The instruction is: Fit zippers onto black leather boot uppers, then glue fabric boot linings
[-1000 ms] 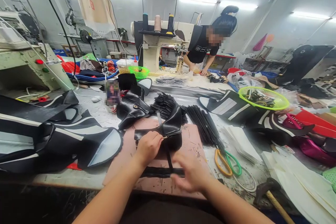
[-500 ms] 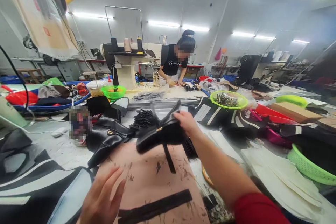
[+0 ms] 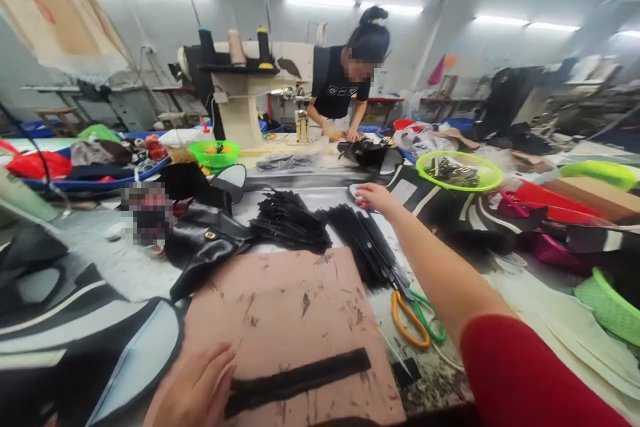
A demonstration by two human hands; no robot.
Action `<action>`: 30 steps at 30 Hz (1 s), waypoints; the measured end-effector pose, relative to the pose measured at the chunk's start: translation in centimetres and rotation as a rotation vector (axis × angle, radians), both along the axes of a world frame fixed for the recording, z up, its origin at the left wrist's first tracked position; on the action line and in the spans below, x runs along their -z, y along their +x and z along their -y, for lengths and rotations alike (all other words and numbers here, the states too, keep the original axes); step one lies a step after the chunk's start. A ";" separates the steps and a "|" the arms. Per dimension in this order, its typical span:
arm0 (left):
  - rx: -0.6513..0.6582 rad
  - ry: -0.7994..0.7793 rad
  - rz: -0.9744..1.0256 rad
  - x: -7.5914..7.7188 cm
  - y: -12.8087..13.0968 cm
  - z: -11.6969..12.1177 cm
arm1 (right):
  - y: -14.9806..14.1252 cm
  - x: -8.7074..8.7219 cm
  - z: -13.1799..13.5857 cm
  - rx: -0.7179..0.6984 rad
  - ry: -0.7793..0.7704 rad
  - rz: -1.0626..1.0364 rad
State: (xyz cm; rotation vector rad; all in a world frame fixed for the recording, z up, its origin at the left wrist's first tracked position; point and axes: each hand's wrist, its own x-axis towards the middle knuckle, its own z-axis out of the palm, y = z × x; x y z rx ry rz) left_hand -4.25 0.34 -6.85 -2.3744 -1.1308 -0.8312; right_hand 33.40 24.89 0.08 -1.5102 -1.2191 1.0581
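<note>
The black strip (image 3: 307,377) lay flat on the pink board (image 3: 280,310), towards its near edge. Its long axis ran mostly left to right, with the right end set a little farther from the person; neither end looked like a clear front. The left hand (image 3: 197,387) was just beside its left end, fingers together and loosely bent; its grip appeared slack, with nothing visible in it, and contact with the strip could not be told.

The right hand (image 3: 376,197) reached far forward, its fingers extended leftward at the pale tip of a striped panel (image 3: 427,203). Its grip looked unclosed and bare of any load, though touch with the panel was unclear. Beyond it was a blurred dark item (image 3: 369,155), longest from side to side and sloping slightly down to the right; which end led could not be made out.

Good handling at this reach probably called for a low, relaxed forearm, kept clear of the scissors (image 3: 410,327) and the strip bundle (image 3: 363,243), with the left palm light so that the strip stayed straight.

Farther out on the desk (image 3: 135,273) stood a yellow-green basket (image 3: 460,183), and a co-worker leaned over the far side.
</note>
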 end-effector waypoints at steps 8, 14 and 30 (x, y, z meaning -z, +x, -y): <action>-0.392 -0.265 0.109 -0.3 -1.8 -4.2 | -12.0 3.9 9.4 -0.623 -0.114 0.161; -0.483 -0.318 0.185 -1.5 -1.6 -12.5 | -18.2 2.7 13.3 -0.843 0.068 0.379; -0.351 -0.376 0.177 -3.8 3.1 -1.8 | -25.2 4.7 15.6 -0.291 -0.192 -0.891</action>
